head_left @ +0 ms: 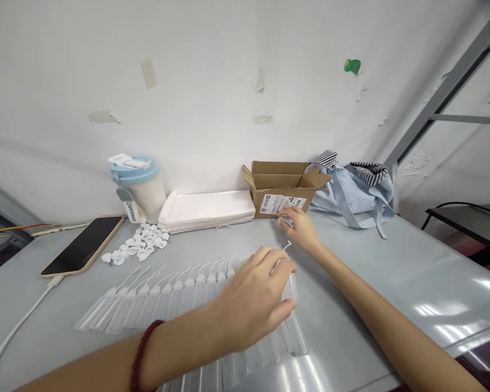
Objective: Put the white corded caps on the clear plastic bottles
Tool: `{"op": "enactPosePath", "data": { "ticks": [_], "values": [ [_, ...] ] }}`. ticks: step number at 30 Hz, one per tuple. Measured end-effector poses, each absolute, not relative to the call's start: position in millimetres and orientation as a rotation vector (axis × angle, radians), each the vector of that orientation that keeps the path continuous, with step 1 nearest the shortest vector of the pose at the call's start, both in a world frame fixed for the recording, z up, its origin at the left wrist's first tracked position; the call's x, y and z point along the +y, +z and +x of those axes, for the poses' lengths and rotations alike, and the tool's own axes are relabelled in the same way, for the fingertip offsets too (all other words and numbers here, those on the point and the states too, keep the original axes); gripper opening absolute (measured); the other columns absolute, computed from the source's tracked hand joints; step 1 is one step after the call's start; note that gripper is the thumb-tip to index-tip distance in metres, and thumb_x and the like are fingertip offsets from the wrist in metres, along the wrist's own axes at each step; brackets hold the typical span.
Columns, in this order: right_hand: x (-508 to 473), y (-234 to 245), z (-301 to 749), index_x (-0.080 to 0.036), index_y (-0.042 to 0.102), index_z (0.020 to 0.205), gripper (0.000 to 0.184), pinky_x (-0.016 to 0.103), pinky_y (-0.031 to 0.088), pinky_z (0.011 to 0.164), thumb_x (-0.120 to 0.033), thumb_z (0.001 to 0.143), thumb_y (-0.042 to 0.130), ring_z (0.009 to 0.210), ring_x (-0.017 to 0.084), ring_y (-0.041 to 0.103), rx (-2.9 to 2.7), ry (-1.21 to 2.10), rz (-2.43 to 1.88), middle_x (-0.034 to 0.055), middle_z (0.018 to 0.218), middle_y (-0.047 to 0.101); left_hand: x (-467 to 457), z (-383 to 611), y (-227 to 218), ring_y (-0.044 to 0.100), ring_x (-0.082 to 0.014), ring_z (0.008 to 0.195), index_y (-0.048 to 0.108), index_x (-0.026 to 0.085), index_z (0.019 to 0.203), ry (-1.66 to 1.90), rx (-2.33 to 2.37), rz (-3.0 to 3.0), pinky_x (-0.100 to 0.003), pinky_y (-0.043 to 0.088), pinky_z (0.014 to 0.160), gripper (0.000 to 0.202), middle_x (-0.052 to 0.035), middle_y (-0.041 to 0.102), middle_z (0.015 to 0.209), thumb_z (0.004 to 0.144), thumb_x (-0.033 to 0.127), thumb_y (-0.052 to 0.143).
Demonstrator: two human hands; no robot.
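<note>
A row of clear plastic tubes (155, 302) with white capped tips lies side by side on the grey table (392, 272). My left hand (255, 299), with a dark red cord on the wrist, rests on the right end of that row, fingers curled over the tubes. My right hand (300, 228) reaches far forward, just in front of the small open cardboard box (280, 188), its fingers pinched on a small white piece I cannot make out.
A pile of small white caps (136, 245) lies behind the tubes. A stack of white trays (206, 209), a blue-lidded cup (136, 188) and a phone (84, 245) on a white cable stand along the wall. Blue cloth (353, 190) lies at the right.
</note>
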State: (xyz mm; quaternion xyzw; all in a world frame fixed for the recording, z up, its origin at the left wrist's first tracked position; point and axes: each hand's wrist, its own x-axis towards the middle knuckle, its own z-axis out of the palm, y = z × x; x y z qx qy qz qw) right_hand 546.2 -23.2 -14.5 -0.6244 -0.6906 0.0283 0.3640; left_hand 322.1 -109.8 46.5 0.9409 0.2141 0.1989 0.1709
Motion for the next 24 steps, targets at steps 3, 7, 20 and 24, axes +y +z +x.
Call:
{"op": "enactPosePath", "data": {
  "ticks": [3, 7, 20, 24],
  "values": [
    [-22, -21, 549, -0.016, 0.061, 0.111, 0.024, 0.043, 0.051, 0.086, -0.03, 0.091, 0.058, 0.101, 0.022, 0.061, -1.888, 0.052, -1.654, 0.0074, 0.117, 0.061, -100, 346, 40, 0.05, -0.0236, 0.097, 0.054, 0.015, 0.101, 0.463, 0.653, 2.674, -0.035, 0.051, 0.08, 0.02, -0.0079, 0.056, 0.103, 0.082, 0.018, 0.061],
    [-20, -23, 552, -0.017, 0.059, 0.114, 0.026, 0.045, 0.051, 0.088, -0.029, 0.092, 0.058, 0.104, 0.023, 0.06, -2.009, 0.034, -1.671, 0.0082, 0.121, 0.06, -91, 364, 28, 0.05, -0.0242, 0.097, 0.054, 0.016, 0.095, 0.405, 0.661, 2.689, -0.035, 0.051, 0.078, 0.015, -0.0088, 0.054, 0.101, 0.08, 0.015, 0.055],
    [-19, -24, 555, -0.017, 0.057, 0.119, 0.029, 0.042, 0.053, 0.083, -0.03, 0.093, 0.057, 0.099, 0.022, 0.062, -2.035, 0.027, -1.755, 0.0084, 0.12, 0.06, -87, 370, 27, 0.049, -0.0284, 0.1, 0.058, 0.014, 0.091, 0.288, 0.777, 2.747, -0.04, 0.05, 0.081, 0.011, -0.0118, 0.057, 0.097, 0.082, 0.02, 0.058],
    [-20, -24, 553, -0.017, 0.057, 0.119, 0.029, 0.042, 0.053, 0.083, -0.03, 0.093, 0.057, 0.1, 0.022, 0.062, -2.051, 0.025, -1.765, 0.0085, 0.12, 0.06, -87, 353, 40, 0.047, -0.0274, 0.107, 0.059, 0.015, 0.098, 0.408, 0.821, 2.759, -0.04, 0.046, 0.089, 0.017, -0.011, 0.057, 0.107, 0.088, 0.029, 0.056]
  ]
}}
